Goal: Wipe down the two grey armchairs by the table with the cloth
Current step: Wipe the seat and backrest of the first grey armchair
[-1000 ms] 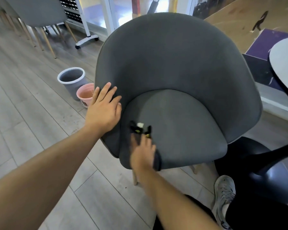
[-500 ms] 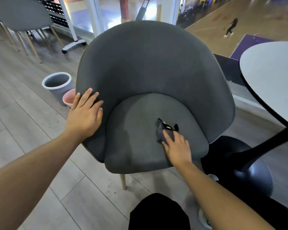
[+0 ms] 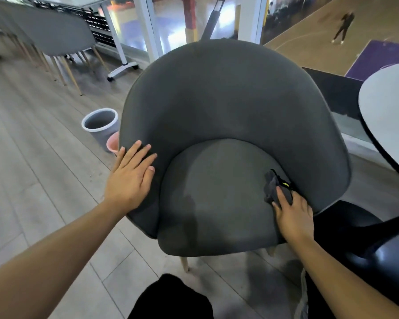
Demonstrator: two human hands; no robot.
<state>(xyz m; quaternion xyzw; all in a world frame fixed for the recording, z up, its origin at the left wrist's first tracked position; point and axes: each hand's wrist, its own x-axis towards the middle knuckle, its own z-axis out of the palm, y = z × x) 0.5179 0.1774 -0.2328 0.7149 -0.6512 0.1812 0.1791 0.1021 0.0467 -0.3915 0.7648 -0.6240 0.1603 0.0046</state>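
Observation:
A grey armchair (image 3: 230, 107) with a curved back and round seat cushion fills the middle of the head view. My left hand (image 3: 130, 178) lies flat on its left arm, fingers straight. My right hand (image 3: 294, 215) presses a dark grey cloth (image 3: 272, 187) with a yellow-green tag onto the right side of the seat, where the cushion meets the right arm. The fingers lie over the cloth and hide part of it. A second grey chair (image 3: 53, 35) stands at the back left on wooden legs.
A grey bin (image 3: 100, 125) and a pink bin (image 3: 113, 143) stand on the wood floor left of the armchair. A round white table (image 3: 392, 120) on a black pedestal base (image 3: 378, 256) is close on the right. White frame legs (image 3: 122, 67) stand behind.
My right hand has swept the cloth across the seat from the front left edge to the right side. My left hand has stayed on the left arm.

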